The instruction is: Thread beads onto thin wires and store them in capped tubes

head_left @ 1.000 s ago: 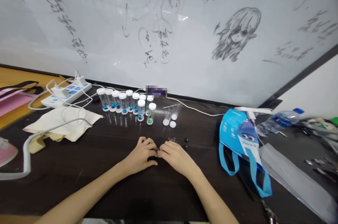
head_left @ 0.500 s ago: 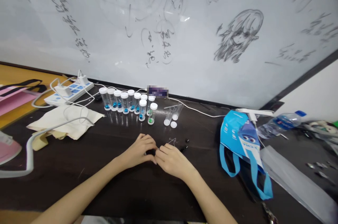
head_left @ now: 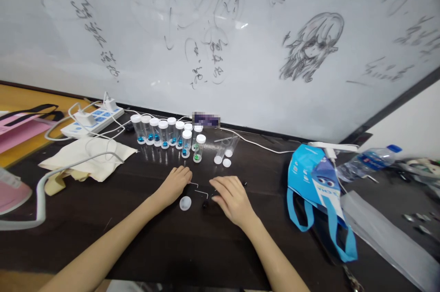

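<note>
The person's left hand [head_left: 177, 185] rests palm down on the dark brown tabletop [head_left: 154, 250], its fingers curled beside a thin, silvery L-shaped rod [head_left: 195, 184]; whether they grip the rod cannot be told. The right hand [head_left: 233, 198] has its thumb and fingers parted in a loose, released pose just right of a small black piece [head_left: 205, 204]. A second bent metal rod [head_left: 202, 192] lies between the two hands, and a translucent white round cap [head_left: 185, 203] sits on the near side of the left fingertips. Farther off, toward the left, stands a row of clear plastic tubes with white lids [head_left: 163, 134], blue beads at the bottom of most; the nearest right one, a clear tube with green beads [head_left: 199, 149], shows no readable label. Right of it are clear tubes without lids [head_left: 222, 149] and a flat white disc [head_left: 227, 162]. On the right, a light-blue bag [head_left: 305, 173] bears a cartoon eye and white lettering that seems to include "CHA". The label on the blue-capped clear plastic bottle [head_left: 373, 159] is too small to read. Across the far side, a large whiteboard [head_left: 240, 95] carries black handwriting, mostly illegible, and a line drawing of a long-haired figure [head_left: 311, 49].
</note>
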Action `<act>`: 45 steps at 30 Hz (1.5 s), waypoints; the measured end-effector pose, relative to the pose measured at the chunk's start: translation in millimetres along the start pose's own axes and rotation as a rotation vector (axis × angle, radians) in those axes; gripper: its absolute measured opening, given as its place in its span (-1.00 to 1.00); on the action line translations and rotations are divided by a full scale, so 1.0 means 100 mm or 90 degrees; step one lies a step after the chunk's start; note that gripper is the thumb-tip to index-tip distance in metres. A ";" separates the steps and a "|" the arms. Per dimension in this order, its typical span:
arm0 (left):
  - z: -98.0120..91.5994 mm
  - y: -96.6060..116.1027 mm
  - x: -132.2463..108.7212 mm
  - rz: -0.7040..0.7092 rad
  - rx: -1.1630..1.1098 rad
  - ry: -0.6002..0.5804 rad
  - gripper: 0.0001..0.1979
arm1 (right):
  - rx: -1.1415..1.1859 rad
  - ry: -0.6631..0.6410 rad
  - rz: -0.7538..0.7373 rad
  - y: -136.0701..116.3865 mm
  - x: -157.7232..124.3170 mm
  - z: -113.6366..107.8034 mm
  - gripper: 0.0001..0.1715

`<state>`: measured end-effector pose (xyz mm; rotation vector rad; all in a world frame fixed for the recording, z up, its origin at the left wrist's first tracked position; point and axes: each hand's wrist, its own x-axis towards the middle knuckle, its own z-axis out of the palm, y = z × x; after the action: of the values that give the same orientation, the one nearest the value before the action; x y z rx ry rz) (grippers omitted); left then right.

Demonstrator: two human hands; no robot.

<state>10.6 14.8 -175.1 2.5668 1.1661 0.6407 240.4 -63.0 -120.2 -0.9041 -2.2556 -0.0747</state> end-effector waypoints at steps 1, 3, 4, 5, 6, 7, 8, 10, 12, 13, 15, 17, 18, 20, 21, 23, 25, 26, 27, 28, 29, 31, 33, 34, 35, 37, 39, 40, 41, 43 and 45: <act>0.01 0.00 0.00 -0.011 -0.013 0.007 -0.76 | 0.003 0.021 0.030 0.02 -0.01 0.01 -0.68; -0.02 0.00 0.01 -0.033 -0.051 0.024 -0.75 | 0.009 0.054 0.079 0.05 -0.04 0.03 -0.69; -0.05 0.00 0.02 -0.042 -0.077 0.032 -0.76 | 0.019 0.068 0.100 0.05 -0.04 0.05 -0.69; -0.10 0.02 0.02 -0.049 -0.107 0.039 -0.76 | 0.033 0.080 0.118 0.05 -0.04 0.06 -0.69; -0.15 0.04 0.02 -0.052 -0.141 0.045 -0.78 | 0.051 0.089 0.133 0.04 -0.04 0.08 -0.69; -0.20 0.07 0.02 -0.049 -0.178 0.046 -0.79 | 0.070 0.098 0.146 0.02 -0.04 0.10 -0.69; -0.25 0.12 0.01 -0.042 -0.215 0.045 -0.80 | 0.091 0.106 0.157 0.00 -0.03 0.12 -0.70; -0.34 0.26 -0.01 -0.016 -0.279 0.030 -0.83 | 0.132 0.113 0.163 -0.07 0.00 0.15 -0.70; -0.39 0.43 -0.05 0.012 -0.330 0.011 -0.84 | 0.168 0.108 0.136 -0.15 0.02 0.18 -0.70; -0.40 0.51 -0.07 0.023 -0.350 0.005 -0.83 | 0.184 0.105 0.113 -0.19 0.02 0.19 -0.74; -0.42 0.62 -0.12 0.037 -0.380 -0.002 -0.82 | 0.206 0.107 0.063 -0.25 0.02 0.20 -0.83; -0.44 0.65 -0.18 0.036 -0.401 0.007 -0.83 | 0.215 0.127 0.027 -0.28 0.01 0.19 -0.78; -0.44 0.63 -0.21 0.024 -0.407 0.026 -0.86 | 0.216 0.141 0.019 -0.28 0.00 0.17 -0.75; -0.45 0.53 -0.30 -0.029 -0.402 0.096 -0.89 | 0.213 0.172 0.023 -0.26 -0.02 0.14 -0.71; -0.45 0.47 -0.35 -0.068 -0.379 0.132 -0.84 | 0.211 0.188 0.033 -0.24 -0.03 0.12 -0.69; -0.41 0.35 -0.45 -0.112 -0.304 0.136 -0.75 | 0.207 0.218 0.065 -0.21 -0.04 0.09 -0.66; -0.33 0.29 -0.54 -0.147 -0.232 0.091 -0.64 | 0.206 0.238 0.095 -0.21 -0.03 0.05 -0.64; -0.28 0.29 -0.57 -0.161 -0.203 0.070 -0.60 | 0.206 0.241 0.105 -0.22 -0.02 0.03 -0.63; -0.22 0.30 -0.59 -0.168 -0.179 0.051 -0.57 | 0.208 0.238 0.110 -0.25 -0.01 0.00 -0.62; -0.17 0.33 -0.60 -0.173 -0.162 0.041 -0.57 | 0.210 0.230 0.110 -0.29 0.00 -0.02 -0.62; -0.13 0.36 -0.60 -0.179 -0.150 0.039 -0.61 | 0.214 0.219 0.105 -0.34 0.01 -0.03 -0.62; -0.08 0.44 -0.60 -0.186 -0.146 0.045 -0.71 | 0.213 0.206 0.085 -0.47 0.02 -0.05 -0.64; -0.11 0.53 -0.61 -0.191 -0.189 0.058 -0.78 | 0.193 0.219 0.077 -0.61 0.01 -0.04 -0.67; -0.16 0.58 -0.62 -0.196 -0.231 0.067 -0.78 | 0.180 0.231 0.096 -0.69 0.00 -0.02 -0.68; -0.23 0.63 -0.64 -0.200 -0.275 0.057 -0.77 | 0.176 0.236 0.129 -0.76 -0.02 0.01 -0.68; -0.39 0.76 -0.71 -0.207 -0.345 0.038 -0.77 | 0.187 0.237 0.206 -0.89 -0.05 0.06 -0.69; -0.58 0.90 -0.78 -0.221 -0.371 0.035 -0.74 | 0.200 0.246 0.240 -1.01 -0.06 0.08 -0.70; -0.66 0.97 -0.81 -0.220 -0.375 0.039 -0.72 | 0.200 0.254 0.240 -1.05 -0.06 0.08 -0.71; -0.74 1.03 -0.84 -0.221 -0.372 0.044 -0.72 | 0.198 0.261 0.231 -1.10 -0.04 0.06 -0.71; -0.85 1.13 -0.89 -0.215 -0.360 0.062 -0.71 | 0.187 0.269 0.214 -1.18 0.01 0.02 -0.72; -0.92 1.18 -0.93 -0.202 -0.348 0.080 -0.69 | 0.171 0.275 0.208 -1.24 0.06 -0.03 -0.73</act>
<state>-11.5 -127.8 -75.1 1.8668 1.1982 0.9023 161.4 -153.8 -90.1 -0.9875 -1.6539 0.1627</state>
